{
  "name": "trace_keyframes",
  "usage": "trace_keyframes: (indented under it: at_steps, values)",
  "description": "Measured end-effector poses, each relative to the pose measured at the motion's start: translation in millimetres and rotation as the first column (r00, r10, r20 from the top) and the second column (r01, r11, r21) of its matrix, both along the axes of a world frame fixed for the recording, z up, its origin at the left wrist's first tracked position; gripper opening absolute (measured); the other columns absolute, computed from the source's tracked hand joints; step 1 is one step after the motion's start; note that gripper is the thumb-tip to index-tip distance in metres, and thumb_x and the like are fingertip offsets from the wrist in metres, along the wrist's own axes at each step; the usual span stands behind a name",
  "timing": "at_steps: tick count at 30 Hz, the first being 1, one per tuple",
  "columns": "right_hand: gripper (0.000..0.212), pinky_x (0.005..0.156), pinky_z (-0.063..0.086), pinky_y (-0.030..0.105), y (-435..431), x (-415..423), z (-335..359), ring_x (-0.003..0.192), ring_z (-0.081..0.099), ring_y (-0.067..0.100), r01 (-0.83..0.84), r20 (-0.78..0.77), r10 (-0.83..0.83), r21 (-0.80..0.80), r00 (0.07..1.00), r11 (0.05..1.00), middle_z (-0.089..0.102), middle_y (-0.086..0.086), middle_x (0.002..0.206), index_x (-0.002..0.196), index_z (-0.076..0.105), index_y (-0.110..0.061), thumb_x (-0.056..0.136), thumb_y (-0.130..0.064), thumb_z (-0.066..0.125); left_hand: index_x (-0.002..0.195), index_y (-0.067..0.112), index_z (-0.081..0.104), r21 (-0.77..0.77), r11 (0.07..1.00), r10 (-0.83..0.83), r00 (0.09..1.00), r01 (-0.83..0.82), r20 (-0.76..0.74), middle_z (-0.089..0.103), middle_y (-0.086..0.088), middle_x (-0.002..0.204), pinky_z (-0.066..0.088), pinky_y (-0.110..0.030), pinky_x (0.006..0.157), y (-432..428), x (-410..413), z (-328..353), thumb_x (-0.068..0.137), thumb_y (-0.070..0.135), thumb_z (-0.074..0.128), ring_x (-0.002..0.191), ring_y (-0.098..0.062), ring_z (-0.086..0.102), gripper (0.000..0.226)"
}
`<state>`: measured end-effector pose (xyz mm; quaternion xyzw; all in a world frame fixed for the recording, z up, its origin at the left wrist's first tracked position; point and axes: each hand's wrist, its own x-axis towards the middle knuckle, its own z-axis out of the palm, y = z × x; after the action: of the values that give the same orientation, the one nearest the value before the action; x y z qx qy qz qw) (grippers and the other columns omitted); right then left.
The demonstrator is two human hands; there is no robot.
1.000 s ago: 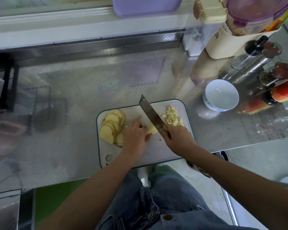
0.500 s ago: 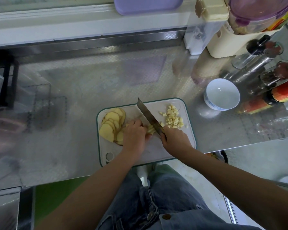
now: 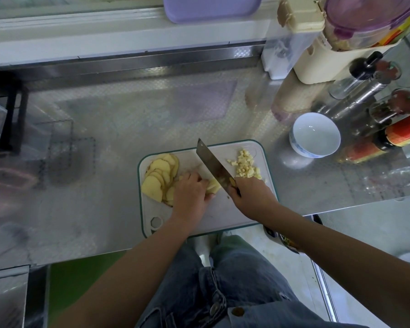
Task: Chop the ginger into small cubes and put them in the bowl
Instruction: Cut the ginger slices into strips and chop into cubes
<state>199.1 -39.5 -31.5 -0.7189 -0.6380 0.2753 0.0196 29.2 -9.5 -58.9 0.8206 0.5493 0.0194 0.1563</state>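
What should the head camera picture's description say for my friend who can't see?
A person's right hand holds a cleaver over ginger strips that the left hand steadies on a white cutting board. Uncut slices lie at its left, cubes at its right; an empty bowl stands nearby.

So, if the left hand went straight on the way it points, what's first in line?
Probably the knife, whose blade stands just past the ginger strips the left hand holds down; gap hard to judge.

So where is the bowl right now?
In the head view, the white bowl stands on the counter, right of the cutting board past its far corner, beside the sauce bottles.
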Motion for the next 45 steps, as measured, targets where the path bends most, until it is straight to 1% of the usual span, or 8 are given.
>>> trace_keyframes:
  at_steps: [2,7,13,19,28,33,39,45]
  values:
    - [0.028,0.057,0.046,0.029,-1,-4,-3,0.061,0.054,0.016,0.000,0.014,0.000,-0.027,1.000,1.000,0.052,-0.002,0.066,0.083,0.057,-0.015,0.099,-0.033,0.042,0.118,0.020,0.064,-0.003,1.000,0.003,1.000,-0.003,0.002,0.057,-0.002,0.117,0.044,-0.031,0.089,0,1,1,0.088,0.040,0.062,0.109,-0.020,0.047,0.036]
    - [0.025,0.050,0.031,0.020,-3,-12,-15,0.053,0.046,0.008,0.033,0.035,-0.033,-0.002,0.999,0.999,0.046,-0.006,0.062,0.079,0.047,-0.021,0.100,-0.034,0.041,0.114,0.021,0.067,-0.015,1.000,0.024,1.000,-0.023,0.012,0.058,0.001,0.111,0.044,-0.030,0.085,0,2,3,0.086,0.038,0.065,0.106,-0.019,0.047,0.032]
    - [0.024,0.065,0.052,0.033,-9,-17,-20,0.065,0.057,0.021,0.043,0.049,-0.043,0.019,0.998,0.999,0.058,0.004,0.076,0.095,0.055,-0.014,0.101,-0.033,0.040,0.117,0.022,0.065,-0.032,0.999,0.016,1.000,-0.016,-0.009,0.056,0.001,0.113,0.043,-0.029,0.085,0,3,2,0.086,0.041,0.063,0.108,-0.019,0.046,0.036]
    - [0.023,0.058,0.040,0.029,-8,-11,-17,0.062,0.051,0.020,0.035,0.066,-0.038,0.050,0.997,0.998,0.051,0.000,0.071,0.090,0.051,-0.015,0.100,-0.034,0.041,0.117,0.020,0.062,-0.015,1.000,-0.024,1.000,0.024,0.009,0.054,-0.002,0.113,0.039,-0.028,0.085,-1,1,-1,0.087,0.037,0.063,0.106,-0.019,0.047,0.035]
    - [0.027,0.058,0.037,0.028,-3,15,4,0.066,0.054,0.025,0.086,-0.031,-0.085,0.016,0.996,0.996,0.058,0.008,0.074,0.084,0.057,-0.010,0.098,-0.030,0.045,0.119,0.014,0.062,-0.049,0.998,-0.021,0.993,0.026,0.118,0.053,-0.005,0.116,0.041,-0.029,0.091,6,14,-4,0.086,0.031,0.067,0.109,-0.021,0.047,0.037]
    - [0.028,0.049,0.029,0.026,-1,9,10,0.056,0.046,0.014,0.049,-0.017,-0.049,0.004,0.999,0.999,0.048,-0.001,0.063,0.077,0.051,-0.015,0.098,-0.031,0.043,0.124,0.013,0.058,-0.041,0.999,-0.020,0.995,0.025,0.099,0.053,-0.008,0.119,0.042,-0.031,0.092,5,11,-2,0.081,0.033,0.072,0.113,-0.024,0.046,0.049]
    - [0.036,0.049,0.026,0.022,-4,4,9,0.054,0.043,0.010,0.029,0.003,-0.029,-0.031,1.000,0.999,0.044,-0.004,0.059,0.065,0.041,-0.023,0.100,-0.030,0.041,0.118,0.016,0.062,-0.028,1.000,0.007,0.994,-0.004,0.110,0.054,-0.003,0.119,0.043,-0.029,0.091,1,8,-2,0.085,0.027,0.068,0.110,-0.019,0.047,0.035]
    - [0.025,0.051,0.028,0.018,-7,-3,-6,0.054,0.044,0.008,0.064,0.043,-0.062,-0.041,0.997,0.997,0.043,-0.006,0.060,0.078,0.049,-0.019,0.099,-0.029,0.042,0.119,0.016,0.064,-0.047,0.999,0.017,0.991,-0.011,0.130,0.055,-0.002,0.119,0.042,-0.028,0.091,2,11,-1,0.084,0.024,0.069,0.111,-0.019,0.047,0.036]
